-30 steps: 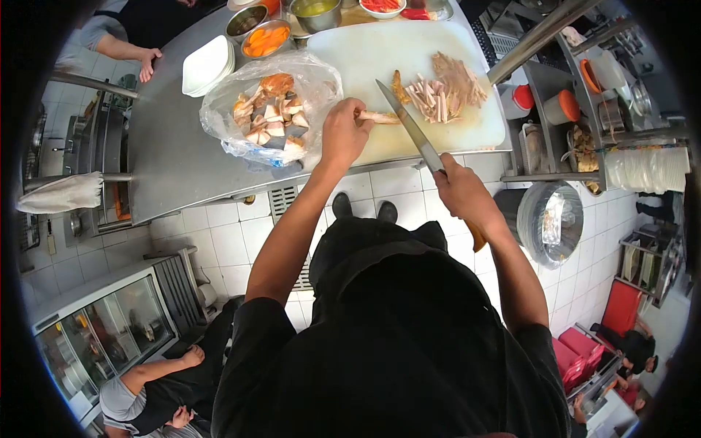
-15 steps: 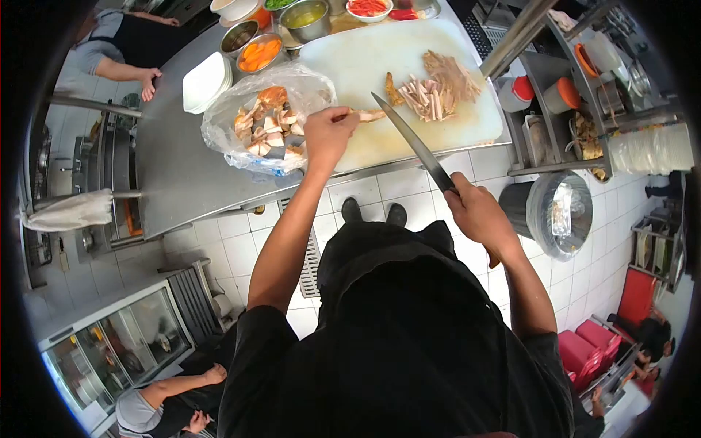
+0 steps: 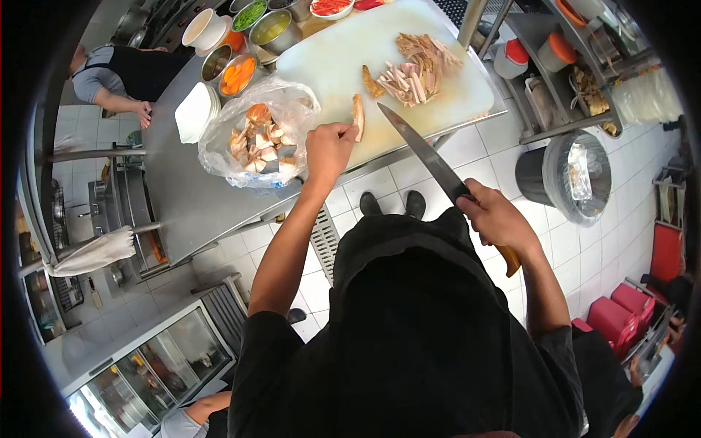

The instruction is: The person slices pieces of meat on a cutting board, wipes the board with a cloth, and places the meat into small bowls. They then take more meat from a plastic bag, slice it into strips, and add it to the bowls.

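Note:
My left hand (image 3: pixel 328 150) pinches the lower end of a strip of cooked meat (image 3: pixel 358 117) over the near edge of the white cutting board (image 3: pixel 314 69). In my right hand (image 3: pixel 499 214) is a long kitchen knife (image 3: pixel 431 159), its wooden handle in my fist and its tip pointing up-left over the board's edge, apart from the meat. Farther back on the board lie a pile of sliced meat strips (image 3: pixel 412 82) and a small browned piece (image 3: pixel 372 82). Left of my left hand, a clear plastic bag (image 3: pixel 212 157) holds several chunks of meat (image 3: pixel 257 139).
White dishes (image 3: pixel 196 113) are stacked beside the bag. Bowls of orange slices (image 3: pixel 237 75) and yellow liquid (image 3: pixel 275 32) stand behind. A lined bin (image 3: pixel 569 179) is at my right, below a shelf rack. A co-worker (image 3: pixel 120 77) stands at the table's far left.
The meat strip in my left hand has turned from lying sideways to pointing away from me. The knife remains in my right hand. The whole view has shifted and rotated slightly.

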### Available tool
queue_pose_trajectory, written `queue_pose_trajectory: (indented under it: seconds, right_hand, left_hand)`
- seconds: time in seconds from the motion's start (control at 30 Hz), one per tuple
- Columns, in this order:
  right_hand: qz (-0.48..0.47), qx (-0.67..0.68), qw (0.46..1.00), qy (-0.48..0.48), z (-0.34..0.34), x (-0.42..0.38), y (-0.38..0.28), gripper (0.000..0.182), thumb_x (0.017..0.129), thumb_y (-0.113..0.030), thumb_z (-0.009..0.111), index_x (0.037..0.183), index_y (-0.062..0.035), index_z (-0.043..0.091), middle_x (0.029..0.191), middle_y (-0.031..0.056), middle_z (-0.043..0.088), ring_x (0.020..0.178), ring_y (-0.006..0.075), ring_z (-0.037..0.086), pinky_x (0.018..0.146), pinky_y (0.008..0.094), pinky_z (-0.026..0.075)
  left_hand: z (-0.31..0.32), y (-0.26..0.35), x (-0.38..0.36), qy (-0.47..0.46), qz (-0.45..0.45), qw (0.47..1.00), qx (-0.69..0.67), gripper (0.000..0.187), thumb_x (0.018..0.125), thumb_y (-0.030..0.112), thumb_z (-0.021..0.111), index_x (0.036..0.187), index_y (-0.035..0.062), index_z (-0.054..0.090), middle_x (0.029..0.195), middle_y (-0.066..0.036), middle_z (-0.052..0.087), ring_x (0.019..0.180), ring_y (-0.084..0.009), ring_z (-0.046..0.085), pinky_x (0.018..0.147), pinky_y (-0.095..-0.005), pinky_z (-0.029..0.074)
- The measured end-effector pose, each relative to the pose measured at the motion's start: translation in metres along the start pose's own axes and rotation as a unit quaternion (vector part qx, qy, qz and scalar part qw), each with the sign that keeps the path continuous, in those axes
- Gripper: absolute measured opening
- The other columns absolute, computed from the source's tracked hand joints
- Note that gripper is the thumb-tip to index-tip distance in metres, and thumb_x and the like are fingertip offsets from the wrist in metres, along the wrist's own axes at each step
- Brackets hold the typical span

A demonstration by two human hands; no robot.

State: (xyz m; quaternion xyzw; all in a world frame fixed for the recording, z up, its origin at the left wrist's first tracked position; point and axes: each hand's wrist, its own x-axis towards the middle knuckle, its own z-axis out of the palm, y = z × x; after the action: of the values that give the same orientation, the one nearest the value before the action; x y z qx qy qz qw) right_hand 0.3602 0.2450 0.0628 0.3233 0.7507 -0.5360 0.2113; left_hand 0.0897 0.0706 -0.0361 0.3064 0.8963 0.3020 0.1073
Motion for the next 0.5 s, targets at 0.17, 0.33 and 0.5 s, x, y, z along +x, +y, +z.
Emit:
queue_pose_trajectory:
  seconds: [0.17,0.33,0.5]
  right_hand:
    - [-0.040,-0.045,0.998,0.007,0.006,0.002,0.002,0.022,0.102,-0.021,0.053,0.101,0.0009,0.052,0.074,0.0238,0.064,0.064,0.0365,0.066,0.064,0.0475,0.050]
    - [-0.026,-0.048,0.998,-0.021,0.008,-0.001,-0.004,0.023,0.103,-0.022,0.052,0.101,0.0006,0.052,0.076,0.0249,0.065,0.065,0.0366,0.067,0.065,0.0485,0.050]
    - [0.014,-0.007,1.000,-0.020,0.008,-0.001,-0.004,0.023,0.103,-0.022,0.052,0.101,0.0004,0.052,0.073,0.0228,0.063,0.058,0.0352,0.064,0.059,0.0450,0.051]
  left_hand:
    - [0.009,0.009,-0.004,0.068,-0.069,0.995,-0.018,0.023,0.086,0.020,0.073,0.099,0.0016,0.077,0.081,-0.018,0.073,0.069,-0.0321,0.071,0.069,-0.0397,0.055]
    - [0.024,0.002,-0.025,0.166,0.049,0.984,-0.046,0.018,0.085,0.011,0.073,0.101,0.0019,0.075,0.081,-0.017,0.073,0.069,-0.0316,0.071,0.070,-0.0396,0.056]
    - [0.031,0.002,-0.024,0.160,0.139,0.977,0.006,0.023,0.085,0.014,0.078,0.102,-0.0012,0.075,0.082,-0.015,0.075,0.066,-0.0226,0.071,0.069,-0.0335,0.057]
